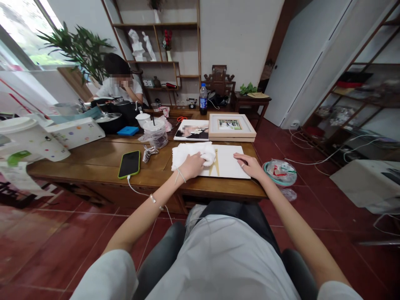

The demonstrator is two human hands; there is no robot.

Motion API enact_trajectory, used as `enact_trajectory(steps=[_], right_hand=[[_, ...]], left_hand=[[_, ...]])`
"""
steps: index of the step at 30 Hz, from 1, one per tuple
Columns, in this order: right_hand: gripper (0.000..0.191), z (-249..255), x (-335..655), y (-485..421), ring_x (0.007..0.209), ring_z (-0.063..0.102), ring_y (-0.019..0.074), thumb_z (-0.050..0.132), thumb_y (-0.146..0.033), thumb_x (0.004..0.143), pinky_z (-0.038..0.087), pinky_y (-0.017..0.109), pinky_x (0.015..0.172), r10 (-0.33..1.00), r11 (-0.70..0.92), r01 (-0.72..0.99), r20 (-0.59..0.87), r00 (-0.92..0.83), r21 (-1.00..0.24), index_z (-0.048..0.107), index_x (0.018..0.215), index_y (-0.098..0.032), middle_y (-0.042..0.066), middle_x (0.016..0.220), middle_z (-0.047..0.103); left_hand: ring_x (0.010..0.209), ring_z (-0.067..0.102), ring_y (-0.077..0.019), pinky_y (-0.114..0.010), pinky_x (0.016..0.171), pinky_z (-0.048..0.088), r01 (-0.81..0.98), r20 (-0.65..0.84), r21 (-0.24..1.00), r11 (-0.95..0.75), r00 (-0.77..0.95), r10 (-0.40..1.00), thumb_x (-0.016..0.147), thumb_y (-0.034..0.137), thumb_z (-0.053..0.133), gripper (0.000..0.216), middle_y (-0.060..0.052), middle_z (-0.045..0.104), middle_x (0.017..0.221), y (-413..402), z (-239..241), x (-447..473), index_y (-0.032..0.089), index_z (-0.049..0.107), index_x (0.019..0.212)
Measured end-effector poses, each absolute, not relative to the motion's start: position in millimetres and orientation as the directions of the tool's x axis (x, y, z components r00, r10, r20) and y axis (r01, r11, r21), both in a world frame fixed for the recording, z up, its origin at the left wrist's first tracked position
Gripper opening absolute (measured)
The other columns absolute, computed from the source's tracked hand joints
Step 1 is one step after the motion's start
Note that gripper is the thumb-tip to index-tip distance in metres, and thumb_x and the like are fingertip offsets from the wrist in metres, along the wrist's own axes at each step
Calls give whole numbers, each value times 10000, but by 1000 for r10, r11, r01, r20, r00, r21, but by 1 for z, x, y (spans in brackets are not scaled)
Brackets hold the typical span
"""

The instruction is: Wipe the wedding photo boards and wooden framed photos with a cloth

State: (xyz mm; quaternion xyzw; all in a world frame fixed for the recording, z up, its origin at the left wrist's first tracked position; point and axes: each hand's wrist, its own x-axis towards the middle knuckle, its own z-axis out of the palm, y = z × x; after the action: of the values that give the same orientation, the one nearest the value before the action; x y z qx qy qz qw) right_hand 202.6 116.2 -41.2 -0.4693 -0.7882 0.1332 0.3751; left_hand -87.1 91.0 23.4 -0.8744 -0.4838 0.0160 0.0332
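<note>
My left hand point(193, 165) is closed on a bunched white cloth point(187, 151), pressing it on the left part of a white board point(230, 156). The board lies flat near the table's front edge and has a tan, A-shaped mark on it. Part of the board's left side is hidden by the cloth and my hand. At the board's right edge my right hand point(251, 166) rests with its fingers stretched out over the white surface. Just behind the board are a framed picture point(231, 124) with a pale wooden frame and a flat photo print point(191, 129).
On the wooden table point(93, 160) are a phone point(129, 164) on a cable, a bagged cup point(155, 131), red scissors point(181, 119) and a bottle point(203, 100). Another person point(120, 81) sits at the far left. A lined bin point(280, 172) stands on the floor at right.
</note>
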Motion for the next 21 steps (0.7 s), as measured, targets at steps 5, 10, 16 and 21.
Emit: enact_trajectory(steps=[5,10,16,21], right_hand=[[302,-42,203,117,1185,610,250,516,-192,850,440,455,1079,844,517,638,463,-269,-571,728,1065,-207,74,1217,681],[309,-42,203,117,1187,607,256,511,-198,850,437,452,1082,841,521,640,469,-271,-564,727,1069,-180,99,1220,677],[297,-41,202,116,1191,606,246,523,-197,845,433,448,1087,850,507,637,459,-258,-580,733,1054,-218,62,1216,683],[297,-40,203,116,1196,602,250,522,-210,848,423,456,1093,855,502,638,447,-263,-584,730,1060,-209,74,1225,677]], left_hand=[[1292,482,-304,-479,996,452,799,-7,-62,-598,599,801,931,145,406,332,-174,503,1396,50,20,-100,153,602,1199],[1394,352,-290,-507,1065,386,763,62,56,-644,642,765,888,136,470,292,-99,455,1467,62,11,-110,193,643,1115],[1266,506,-286,-373,1037,416,709,269,194,-678,626,732,839,332,634,230,-113,604,1312,118,10,-109,157,683,980],[1236,523,-299,-390,1038,389,774,268,115,-623,580,770,917,346,524,369,-191,555,1351,149,7,-101,94,608,1173]])
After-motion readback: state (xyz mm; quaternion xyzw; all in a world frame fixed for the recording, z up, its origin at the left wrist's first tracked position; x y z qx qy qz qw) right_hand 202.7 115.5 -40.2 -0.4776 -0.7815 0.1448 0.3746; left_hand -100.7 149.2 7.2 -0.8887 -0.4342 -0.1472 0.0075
